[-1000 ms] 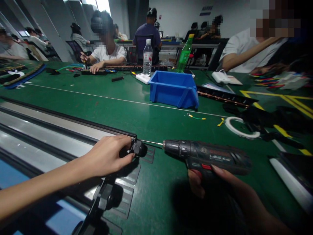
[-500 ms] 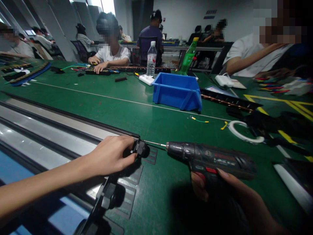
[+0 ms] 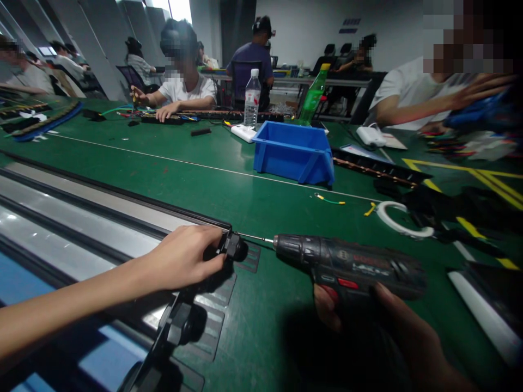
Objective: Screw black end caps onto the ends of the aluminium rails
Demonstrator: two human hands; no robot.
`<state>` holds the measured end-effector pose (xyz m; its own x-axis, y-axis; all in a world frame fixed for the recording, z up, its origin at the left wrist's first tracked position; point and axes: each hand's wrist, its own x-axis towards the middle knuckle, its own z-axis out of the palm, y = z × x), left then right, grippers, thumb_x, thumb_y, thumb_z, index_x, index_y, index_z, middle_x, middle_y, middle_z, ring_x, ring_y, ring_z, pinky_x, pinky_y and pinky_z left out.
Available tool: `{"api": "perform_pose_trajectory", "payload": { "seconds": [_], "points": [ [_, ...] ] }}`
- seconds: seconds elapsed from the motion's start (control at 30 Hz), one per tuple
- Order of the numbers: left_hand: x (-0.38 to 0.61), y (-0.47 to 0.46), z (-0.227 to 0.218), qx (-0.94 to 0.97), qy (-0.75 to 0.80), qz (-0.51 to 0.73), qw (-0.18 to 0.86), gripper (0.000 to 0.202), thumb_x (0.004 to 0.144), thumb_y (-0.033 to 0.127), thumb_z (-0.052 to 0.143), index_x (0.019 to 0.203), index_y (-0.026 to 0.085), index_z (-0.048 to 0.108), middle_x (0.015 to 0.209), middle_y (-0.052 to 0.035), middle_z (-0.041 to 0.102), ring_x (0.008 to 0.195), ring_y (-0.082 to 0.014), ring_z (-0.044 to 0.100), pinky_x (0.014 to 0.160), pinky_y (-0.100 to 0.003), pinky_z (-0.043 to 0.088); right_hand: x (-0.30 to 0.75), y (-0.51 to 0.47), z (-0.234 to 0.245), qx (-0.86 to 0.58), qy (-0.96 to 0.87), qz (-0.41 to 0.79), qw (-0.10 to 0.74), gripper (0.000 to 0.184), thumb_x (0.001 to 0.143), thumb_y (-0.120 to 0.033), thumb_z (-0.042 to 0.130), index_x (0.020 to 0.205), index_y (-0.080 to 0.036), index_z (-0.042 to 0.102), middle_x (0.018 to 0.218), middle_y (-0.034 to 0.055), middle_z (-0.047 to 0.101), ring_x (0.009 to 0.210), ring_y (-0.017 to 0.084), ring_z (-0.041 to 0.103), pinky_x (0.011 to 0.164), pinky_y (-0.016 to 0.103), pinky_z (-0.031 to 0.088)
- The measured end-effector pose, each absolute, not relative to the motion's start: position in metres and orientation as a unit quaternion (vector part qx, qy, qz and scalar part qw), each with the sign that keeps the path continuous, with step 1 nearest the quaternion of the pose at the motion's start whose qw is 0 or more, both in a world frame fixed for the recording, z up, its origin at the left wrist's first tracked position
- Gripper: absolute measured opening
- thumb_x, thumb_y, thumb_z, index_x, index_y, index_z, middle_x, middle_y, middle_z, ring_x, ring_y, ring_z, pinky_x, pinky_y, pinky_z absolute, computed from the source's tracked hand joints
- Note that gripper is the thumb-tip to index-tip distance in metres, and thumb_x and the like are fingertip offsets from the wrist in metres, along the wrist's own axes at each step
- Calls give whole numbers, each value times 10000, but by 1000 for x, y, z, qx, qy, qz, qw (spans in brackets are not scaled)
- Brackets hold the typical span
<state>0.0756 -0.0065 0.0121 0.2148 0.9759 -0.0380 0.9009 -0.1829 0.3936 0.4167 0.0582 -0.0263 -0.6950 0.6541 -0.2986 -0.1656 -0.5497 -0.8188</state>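
My right hand (image 3: 412,332) is wrapped round the handle of a black cordless drill (image 3: 343,264), with a finger at its red trigger. The drill's long thin bit (image 3: 253,237) points left and meets the top corner of a black end bracket (image 3: 166,326). My left hand (image 3: 190,256) is closed on that bracket, thumb and fingers beside a black knob (image 3: 235,246). The bracket sits across the end of a long silver and black metal frame (image 3: 118,207). A second black knob (image 3: 182,322) stands lower on the bracket. Whether a screw sits at the bit's tip I cannot make out.
Beyond the drill stand a blue bin (image 3: 292,158), a clear bottle (image 3: 252,100) and a green bottle (image 3: 314,98). A white ring (image 3: 384,218) and a short green wire (image 3: 329,199) lie at right. Co-workers sit across the green table (image 3: 171,163).
The drill and my right hand have shifted slightly left, still in line with the bracket. Across the table a co-worker's hand has risen; the person at right now has a blue object near the hand.
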Motion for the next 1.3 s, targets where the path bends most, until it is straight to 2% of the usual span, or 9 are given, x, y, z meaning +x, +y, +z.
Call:
{"api": "perform_pose_trajectory", "payload": {
  "seconds": [0.27, 0.73, 0.87, 1.3],
  "points": [
    [76, -8, 15, 759, 617, 111, 174, 152, 933, 311, 554, 838, 198, 515, 768, 6, 562, 663, -146, 514, 639, -285, 345, 417, 64, -35, -265, -430, 828, 244, 584, 897, -654, 482, 872, -116, 709, 758, 128, 584, 671, 225, 528, 626, 333, 414],
    [77, -7, 14, 755, 623, 103, 178, 171, 946, 327, 540, 837, 204, 492, 761, 13, 538, 659, -147, 494, 635, -287, 325, 417, 65, -34, -275, -444, 821, 229, 594, 907, -658, 446, 861, -127, 707, 743, 119, 567, 671, 229, 512, 625, 339, 402],
    [77, -7, 14, 757, 621, 103, 174, 187, 944, 328, 544, 822, 205, 476, 748, 15, 532, 653, -146, 484, 635, -289, 318, 417, 64, -32, -285, -429, 826, 230, 572, 907, -649, 475, 896, -129, 713, 776, 118, 584, 689, 225, 529, 635, 331, 417],
    [76, -7, 12, 761, 615, 110, 175, 174, 941, 319, 545, 827, 204, 483, 766, 5, 539, 672, -153, 500, 646, -289, 342, 414, 68, -41, -265, -471, 810, 227, 507, 887, -634, 499, 838, -159, 669, 722, 76, 558, 635, 196, 506, 599, 316, 383]
  ]
}}
